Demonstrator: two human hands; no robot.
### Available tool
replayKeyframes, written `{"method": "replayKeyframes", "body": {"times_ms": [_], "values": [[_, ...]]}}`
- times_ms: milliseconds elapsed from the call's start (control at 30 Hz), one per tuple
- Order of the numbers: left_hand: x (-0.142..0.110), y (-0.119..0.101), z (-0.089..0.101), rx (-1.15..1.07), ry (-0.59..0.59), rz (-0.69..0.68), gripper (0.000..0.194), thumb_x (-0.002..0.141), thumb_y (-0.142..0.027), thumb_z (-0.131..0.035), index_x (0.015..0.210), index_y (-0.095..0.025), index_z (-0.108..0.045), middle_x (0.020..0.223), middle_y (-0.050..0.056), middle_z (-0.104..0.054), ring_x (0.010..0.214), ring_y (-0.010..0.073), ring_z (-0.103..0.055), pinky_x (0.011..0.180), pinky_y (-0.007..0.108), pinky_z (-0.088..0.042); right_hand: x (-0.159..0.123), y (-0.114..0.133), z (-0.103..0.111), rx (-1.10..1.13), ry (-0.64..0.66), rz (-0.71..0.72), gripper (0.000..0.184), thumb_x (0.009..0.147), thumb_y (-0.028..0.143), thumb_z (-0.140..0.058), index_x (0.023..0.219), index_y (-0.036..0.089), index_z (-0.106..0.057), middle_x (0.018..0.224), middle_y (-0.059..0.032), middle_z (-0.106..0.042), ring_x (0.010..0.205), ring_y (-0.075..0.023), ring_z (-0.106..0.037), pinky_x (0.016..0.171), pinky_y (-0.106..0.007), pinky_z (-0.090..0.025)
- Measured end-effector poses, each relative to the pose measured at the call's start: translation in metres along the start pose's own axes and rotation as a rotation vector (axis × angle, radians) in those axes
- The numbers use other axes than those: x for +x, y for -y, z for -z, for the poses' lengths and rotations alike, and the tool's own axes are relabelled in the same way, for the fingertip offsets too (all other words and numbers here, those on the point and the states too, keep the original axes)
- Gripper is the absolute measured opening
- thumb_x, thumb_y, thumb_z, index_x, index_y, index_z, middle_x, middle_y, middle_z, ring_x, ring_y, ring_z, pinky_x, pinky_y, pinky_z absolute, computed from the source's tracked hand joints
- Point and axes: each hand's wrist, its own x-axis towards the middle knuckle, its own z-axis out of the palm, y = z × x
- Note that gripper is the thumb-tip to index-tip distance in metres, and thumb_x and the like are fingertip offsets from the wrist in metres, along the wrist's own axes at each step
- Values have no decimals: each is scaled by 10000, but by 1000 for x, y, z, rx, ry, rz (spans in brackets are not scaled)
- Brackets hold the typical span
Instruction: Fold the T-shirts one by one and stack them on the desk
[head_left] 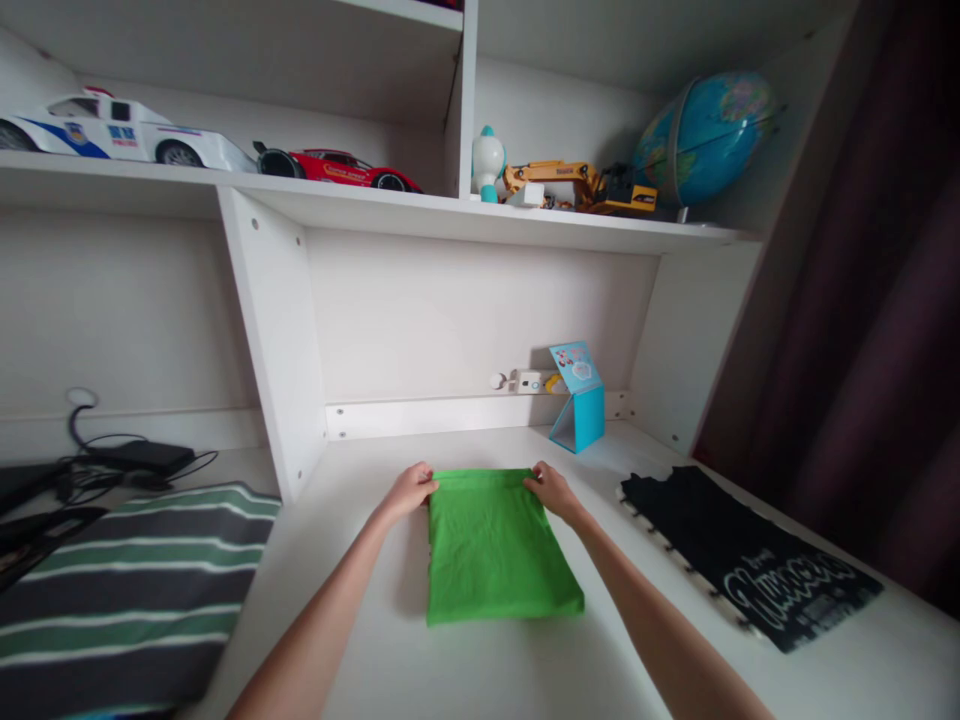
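A bright green cloth (pixel 499 550), folded into a rough rectangle, lies on the white desk (pixel 375 640) in front of me. My left hand (pixel 411 490) pinches its far left corner between thumb and fingers. At the far right corner, my right hand (pixel 551 488) grips the cloth the same way. The far edge is drawn straight between both hands and shows a folded band. To the right rests a folded black garment (pixel 750 560) with white lettering, apart from my right hand.
A striped cloth (pixel 142 590) and black cables with an adapter (pixel 150 457) lie at left. Behind the green cloth stand a blue folded card stand (pixel 589 415) and a power strip (pixel 529 381). The shelf above holds toy cars (pixel 337 170), a toy excavator (pixel 585 185) and a globe (pixel 705 140).
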Motion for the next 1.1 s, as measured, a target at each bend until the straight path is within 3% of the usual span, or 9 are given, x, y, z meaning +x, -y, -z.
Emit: {"method": "replayKeyframes", "body": {"times_ms": [200,467,567,700,800,900,967,1033,1100], "values": [[1,4,-7,219,-174,18,172,644,-207,-583,792,-173,-502,746,2,-553,742,154,-543,690,256,-393,2,3,-7,-24,7,-53,275,856,324,-511,1070,152,-526,1054,-53,-558,892,-162,-562,764,-365,-478],[-3,-1,-5,326,-94,-31,118,637,-187,-597,743,-177,-545,680,-7,-567,702,161,-541,650,245,-380,-9,12,-3,29,12,-18,255,854,329,-513,1030,148,-547,1016,-42,-571,856,-153,-570,737,-344,-485],[-2,-14,2,288,-92,-63,138,651,-177,-579,780,-184,-530,718,-12,-583,728,153,-552,655,232,-399,-15,21,21,89,-59,42,209,838,307,-537,948,131,-565,910,-26,-593,772,-133,-576,687,-312,-486],[-10,-62,21,-26,-182,-270,244,727,-271,-533,948,-172,-499,903,34,-601,833,155,-563,741,250,-433,-40,41,80,197,-283,180,155,812,244,-511,917,133,-538,860,-47,-618,768,-153,-575,681,-267,-455],[-24,-104,40,-188,-211,-424,380,740,-353,-531,1065,-160,-488,1060,72,-574,949,180,-539,814,275,-426,-86,56,115,269,-484,360,176,826,286,-455,960,177,-487,950,-60,-605,861,-172,-563,747,-268,-435],[-36,-116,56,-102,-81,-409,323,729,-351,-538,985,-154,-544,1002,65,-604,933,189,-548,829,285,-418,-145,69,120,237,-584,593,127,803,228,-456,923,206,-488,907,-59,-588,846,-182,-555,750,-287,-430],[-37,-105,63,-8,76,-358,249,704,-296,-543,909,-159,-572,929,46,-627,893,185,-563,807,279,-423,-179,76,112,154,-385,680,145,784,188,-470,919,222,-511,883,-53,-584,817,-178,-555,721,-280,-434],[-35,-85,65,142,207,-247,216,634,-216,-564,842,-170,-603,875,30,-646,864,190,-578,778,273,-429,-201,80,102,92,-35,720,173,780,212,-514,948,246,-541,894,-38,-598,814,-174,-566,711,-268,-441],[-32,-69,61,348,243,-95,241,557,-151,-582,790,-182,-636,851,39,-662,844,215,-593,757,285,-431,-205,78,95,91,219,715,185,800,275,-529,982,275,-562,936,-15,-615,833,-165,-582,738,-259,-448]]}}
